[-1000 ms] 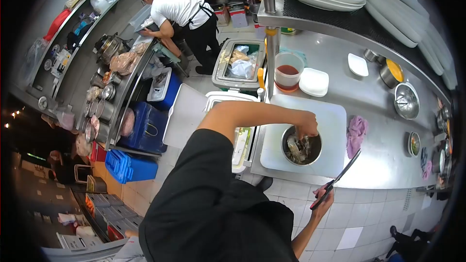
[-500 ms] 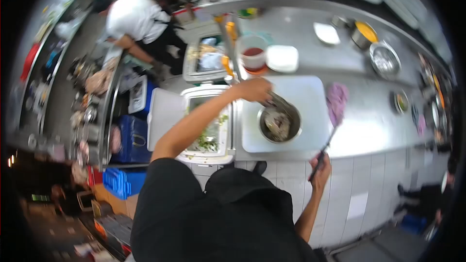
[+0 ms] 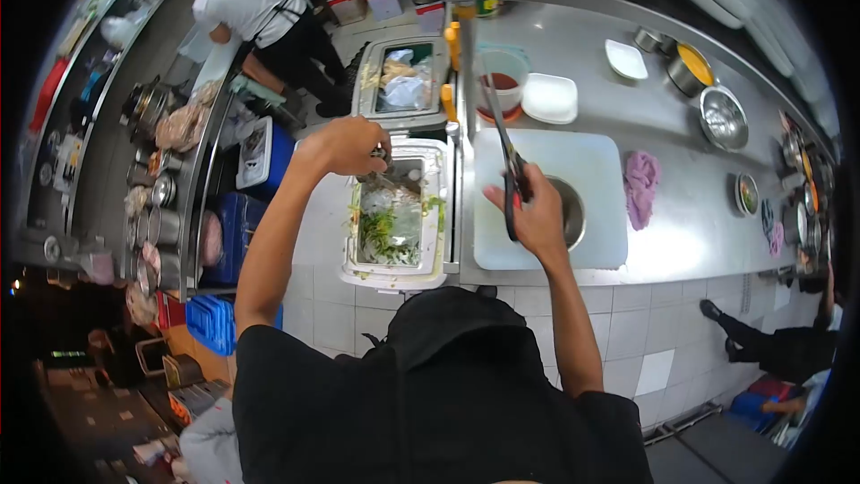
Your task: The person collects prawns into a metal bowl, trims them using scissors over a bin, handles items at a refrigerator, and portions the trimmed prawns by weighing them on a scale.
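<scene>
My left hand [image 3: 354, 148] is over the open bin [image 3: 439, 242], fingers pinched round something small and dark that I cannot make out. Green leafy scraps [image 3: 383, 233] and clear plastic lie inside that bin. In my right hand [image 3: 537, 211] are scissors [image 3: 512, 161] with black and red handles, their long blades pointing away from me. Below the right hand, a metal bowl [image 3: 578, 206] rests on the white cutting board [image 3: 506, 251], partly covered by the hand; its contents are hidden.
A second bin [image 3: 439, 81] with waste stands beyond. On the steel counter are a pink cloth [image 3: 641, 188], a white dish [image 3: 549, 99], a tub of red liquid [image 3: 503, 72] and a steel bowl [image 3: 722, 116]. A co-worker [image 3: 260, 0] stands at the far left.
My left hand has moved from the metal bowl leftward to over the bin. My right hand has come up from the counter's near edge to over the board, still with the scissors. The bin's lid is no longer visible.
</scene>
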A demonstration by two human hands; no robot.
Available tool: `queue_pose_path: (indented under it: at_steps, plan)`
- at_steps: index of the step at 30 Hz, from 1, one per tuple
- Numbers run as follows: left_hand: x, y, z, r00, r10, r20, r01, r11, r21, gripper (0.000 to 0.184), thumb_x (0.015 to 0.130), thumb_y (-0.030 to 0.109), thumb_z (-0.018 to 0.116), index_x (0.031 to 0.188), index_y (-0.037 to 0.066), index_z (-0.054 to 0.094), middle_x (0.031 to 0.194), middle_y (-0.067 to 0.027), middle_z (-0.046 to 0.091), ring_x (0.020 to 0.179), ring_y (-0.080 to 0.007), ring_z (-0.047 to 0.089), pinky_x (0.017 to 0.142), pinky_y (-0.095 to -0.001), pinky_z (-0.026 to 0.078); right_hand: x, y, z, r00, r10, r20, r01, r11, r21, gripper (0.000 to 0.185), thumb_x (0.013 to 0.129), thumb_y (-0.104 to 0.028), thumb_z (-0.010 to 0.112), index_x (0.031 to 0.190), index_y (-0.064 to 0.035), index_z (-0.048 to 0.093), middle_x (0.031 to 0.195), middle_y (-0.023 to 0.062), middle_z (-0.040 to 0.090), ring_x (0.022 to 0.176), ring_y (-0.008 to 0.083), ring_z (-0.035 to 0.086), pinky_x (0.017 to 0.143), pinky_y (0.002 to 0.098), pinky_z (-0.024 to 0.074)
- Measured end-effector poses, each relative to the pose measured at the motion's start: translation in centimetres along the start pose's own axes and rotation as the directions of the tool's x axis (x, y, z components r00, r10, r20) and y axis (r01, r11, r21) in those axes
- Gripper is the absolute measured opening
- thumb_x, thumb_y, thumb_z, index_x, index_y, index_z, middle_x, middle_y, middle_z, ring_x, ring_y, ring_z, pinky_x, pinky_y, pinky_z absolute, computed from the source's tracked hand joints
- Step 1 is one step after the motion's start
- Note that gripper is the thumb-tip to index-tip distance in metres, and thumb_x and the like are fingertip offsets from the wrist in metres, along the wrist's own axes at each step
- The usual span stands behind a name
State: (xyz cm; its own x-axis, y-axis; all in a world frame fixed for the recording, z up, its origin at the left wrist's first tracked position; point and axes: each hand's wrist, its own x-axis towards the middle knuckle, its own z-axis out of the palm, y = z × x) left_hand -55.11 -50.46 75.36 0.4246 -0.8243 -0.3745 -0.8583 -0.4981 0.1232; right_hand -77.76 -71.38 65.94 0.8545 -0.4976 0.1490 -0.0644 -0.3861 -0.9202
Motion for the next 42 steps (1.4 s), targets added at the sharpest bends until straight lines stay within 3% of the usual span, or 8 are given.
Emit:
queue_pose_path:
  at_steps: [2, 5, 8, 13, 20, 23, 34, 42]
  plan:
    - [-2.1, -0.1, 0.0, 0.999, -0.054, 0.004, 0.055, 0.997, -0.059, 0.028, 0.079, 0.023, 0.073, 0.102, 0.006, 0.070, 0.088, -0.0180, 0.070, 0.088, -0.0355, 0.067, 0.078, -0.0435, 0.051, 3.2, -1.3, 4.7, 0.982, 0.083, 0.171, -0.117, 0.973, 0.199, 0.052, 0.075, -0.039, 0.084, 0.100, 0.0017, 0.062, 0.079, 0.0064, 0.064, 0.068, 0.0087, 0.054, 0.063, 0.0270, 0.0469]
    - [-4.7, -2.8, 2.1, 0.980, -0.006, -0.199, -0.023, 0.989, -0.147, 0.030, 0.080, 0.021, 0.074, 0.102, 0.003, 0.070, 0.091, -0.0190, 0.069, 0.088, -0.0364, 0.066, 0.077, -0.0440, 0.050, 6.4, -0.6, 13.2, 0.940, -0.077, 0.333, -0.077, 0.901, 0.427, 0.062, 0.070, -0.034, 0.089, 0.114, 0.0012, 0.062, 0.093, 0.0053, 0.066, 0.080, 0.0093, 0.060, 0.073, 0.0248, 0.0505]
    - [-7.8, -5.6, 3.9, 0.922, -0.040, -0.385, -0.067, 0.963, -0.261, 0.029, 0.082, 0.019, 0.073, 0.104, 0.001, 0.069, 0.095, -0.0195, 0.069, 0.088, -0.0379, 0.065, 0.077, -0.0435, 0.050, 7.0, -1.4, 18.4, 0.881, -0.164, 0.444, -0.173, 0.762, 0.624, 0.050, 0.070, -0.020, 0.090, 0.106, 0.0007, 0.061, 0.095, 0.0047, 0.066, 0.082, 0.0073, 0.059, 0.073, 0.0241, 0.0495]
    - [-11.9, -11.0, 7.4, 0.834, -0.256, -0.488, -0.026, 0.867, -0.498, 0.027, 0.084, 0.020, 0.072, 0.104, 0.002, 0.069, 0.091, -0.0188, 0.070, 0.078, -0.0328, 0.067, 0.072, -0.0409, 0.051, 7.1, -2.5, 22.9, 0.840, -0.125, 0.528, -0.147, 0.885, 0.442, 0.034, 0.071, -0.013, 0.086, 0.092, -0.0043, 0.061, 0.077, -0.0042, 0.059, 0.066, 0.0045, 0.051, 0.062, 0.0215, 0.0436]
    - [-14.9, -15.9, 11.4, 0.719, -0.509, -0.473, -0.074, 0.621, -0.780, 0.027, 0.088, 0.017, 0.070, 0.111, 0.005, 0.069, 0.093, -0.0131, 0.072, 0.072, -0.0199, 0.066, 0.067, -0.0326, 0.052, 6.7, -3.8, 24.9, 0.837, 0.037, 0.545, -0.260, 0.905, 0.338, 0.030, 0.074, -0.012, 0.085, 0.091, -0.0008, 0.063, 0.086, 0.0057, 0.069, 0.075, 0.0088, 0.064, 0.066, 0.0216, 0.0508]
    - [-15.2, -16.8, 13.1, 0.680, -0.572, -0.460, -0.099, 0.550, -0.830, 0.029, 0.088, 0.015, 0.070, 0.114, 0.003, 0.068, 0.087, -0.0090, 0.071, 0.076, -0.0131, 0.064, 0.071, -0.0293, 0.051, 6.4, -3.4, 25.1, 0.878, 0.053, 0.476, -0.250, 0.899, 0.361, 0.028, 0.077, -0.012, 0.084, 0.092, 0.0000, 0.064, 0.084, 0.0054, 0.069, 0.072, 0.0082, 0.063, 0.065, 0.0215, 0.0507]
    - [-14.3, -17.9, 17.0, 0.521, -0.710, -0.473, -0.217, 0.426, -0.878, 0.028, 0.090, 0.015, 0.069, 0.115, 0.003, 0.067, 0.087, -0.0067, 0.069, 0.077, -0.0104, 0.061, 0.069, -0.0267, 0.050, 8.0, -3.2, 23.0, 0.917, 0.066, 0.393, -0.191, 0.938, 0.288, 0.026, 0.078, -0.014, 0.083, 0.086, -0.0051, 0.060, 0.072, 0.0017, 0.065, 0.060, 0.0053, 0.057, 0.053, 0.0184, 0.0454]
    - [-14.4, -18.0, 17.5, 0.462, -0.756, -0.464, -0.326, 0.342, -0.881, 0.029, 0.091, 0.017, 0.068, 0.116, 0.004, 0.067, 0.086, -0.0052, 0.069, 0.078, -0.0099, 0.062, 0.069, -0.0255, 0.050, 7.5, -3.9, 24.0, 0.933, 0.035, 0.359, -0.159, 0.933, 0.323, 0.026, 0.079, -0.015, 0.083, 0.085, -0.0048, 0.059, 0.072, 0.0027, 0.065, 0.061, 0.0064, 0.059, 0.056, 0.0200, 0.0486]
